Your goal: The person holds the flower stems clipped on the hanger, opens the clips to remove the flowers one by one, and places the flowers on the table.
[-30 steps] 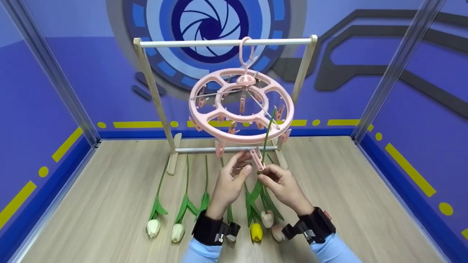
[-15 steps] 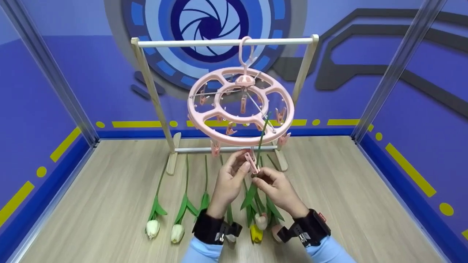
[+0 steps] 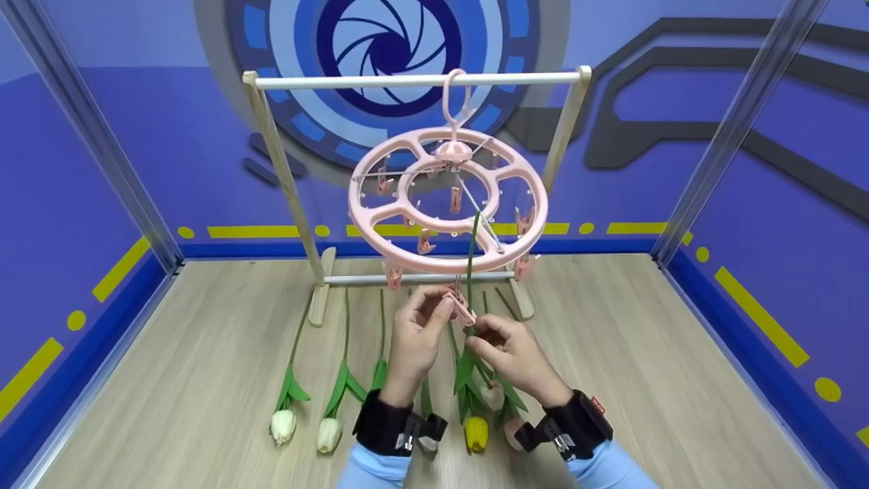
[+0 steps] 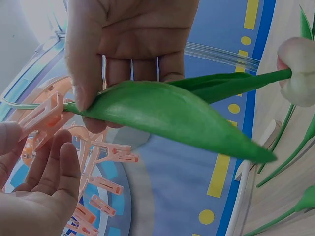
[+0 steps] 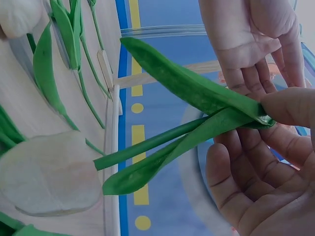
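My right hand (image 3: pixel 519 353) pinches a pale pink-white tulip (image 5: pixel 49 172) by its stem where the leaves begin. The tulip hangs head down, its green stem (image 3: pixel 473 251) rising in front of a pink round clip hanger (image 3: pixel 380 241). My left hand (image 3: pixel 413 339) holds a pink clothespin (image 3: pixel 460 309) of that hanger between thumb and fingers. In the left wrist view the clothespin (image 4: pixel 44 118) meets the stem just beside my right fingertips. Whether its jaws grip the stem, I cannot tell.
The hanger hooks over the bar of a wooden rack (image 3: pixel 414 80); several other clothespins (image 3: pixel 392 275) dangle from it. On the table lie white tulips (image 3: pixel 284 426), a yellow tulip (image 3: pixel 476 435) and others partly hidden by my wrists. Blue printed walls (image 3: pixel 767 224) enclose the table.
Both hands have shifted slightly left, bringing the tulip stem against the clothespin. My left thumb and fingers have come onto the clothespin, which now tilts more. The hanger has turned a little.
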`<state>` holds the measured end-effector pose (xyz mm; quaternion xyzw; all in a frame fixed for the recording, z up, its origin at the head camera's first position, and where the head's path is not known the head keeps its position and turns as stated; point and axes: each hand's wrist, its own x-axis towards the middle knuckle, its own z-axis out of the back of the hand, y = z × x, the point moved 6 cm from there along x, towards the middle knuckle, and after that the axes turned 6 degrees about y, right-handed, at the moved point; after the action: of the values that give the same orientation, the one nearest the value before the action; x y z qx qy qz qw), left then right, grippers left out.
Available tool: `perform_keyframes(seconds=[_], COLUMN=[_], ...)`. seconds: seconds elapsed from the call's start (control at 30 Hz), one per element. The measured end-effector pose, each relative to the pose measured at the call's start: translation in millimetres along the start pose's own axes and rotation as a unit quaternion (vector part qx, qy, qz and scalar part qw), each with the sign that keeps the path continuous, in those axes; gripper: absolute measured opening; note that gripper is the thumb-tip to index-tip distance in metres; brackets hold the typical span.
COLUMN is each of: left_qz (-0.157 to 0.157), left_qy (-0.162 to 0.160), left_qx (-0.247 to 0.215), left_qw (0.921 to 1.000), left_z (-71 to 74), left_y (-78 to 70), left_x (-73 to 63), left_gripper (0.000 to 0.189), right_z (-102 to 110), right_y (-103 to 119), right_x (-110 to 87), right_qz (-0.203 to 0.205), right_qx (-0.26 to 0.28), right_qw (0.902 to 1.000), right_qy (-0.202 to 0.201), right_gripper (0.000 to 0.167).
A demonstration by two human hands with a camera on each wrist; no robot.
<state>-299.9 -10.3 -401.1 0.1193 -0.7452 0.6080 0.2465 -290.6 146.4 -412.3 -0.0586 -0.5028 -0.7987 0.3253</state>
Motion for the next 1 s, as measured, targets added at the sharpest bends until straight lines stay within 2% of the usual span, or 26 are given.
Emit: perform_keyframes(seconds=[0.2, 0.3, 0.43, 0.63, 0.83, 1.0], left_qz=[0.022, 0.032, 0.037, 0.04, 0.049, 0.042], left_qy=[-0.001, 0.001, 0.003, 0.009, 0.001, 0.005], left_qx=[-0.016, -0.007, 0.004, -0.007, -0.009, -0.004], left_qw=[0.9996, 0.9995, 0.9993, 0.9991, 0.9987, 0.9991], left_z=[1.7, 2.4, 3.1, 2.7, 3.7, 3.6], left_y=[0.4, 0.2, -0.5, 0.1, 1.3, 0.6], left_x=[-0.6, -0.8, -1.1, -0.5, -0.2, -0.4], left_gripper=[0.034, 0.039, 0.038, 0.038, 0.037, 0.036], right_z=[1.3, 1.2, 1.2, 1.0, 1.2, 0.6], right_y=[-2.0, -2.6, -2.6, -2.4, -2.8, 0.5], right_x=[-1.9, -2.7, -3.0, -2.9, -3.1, -3.1], right_qz=[-0.009, -0.016, -0.017, -0.009, -0.005, 0.008], right_qx=[-0.025, -0.034, -0.044, -0.039, -0.036, -0.034], right_qw=[0.9996, 0.9992, 0.9987, 0.999, 0.9991, 0.9992], right_qy=[0.007, 0.014, 0.017, 0.019, 0.022, 0.019], right_gripper=[0.006, 0.007, 0.009, 0.007, 0.008, 0.007])
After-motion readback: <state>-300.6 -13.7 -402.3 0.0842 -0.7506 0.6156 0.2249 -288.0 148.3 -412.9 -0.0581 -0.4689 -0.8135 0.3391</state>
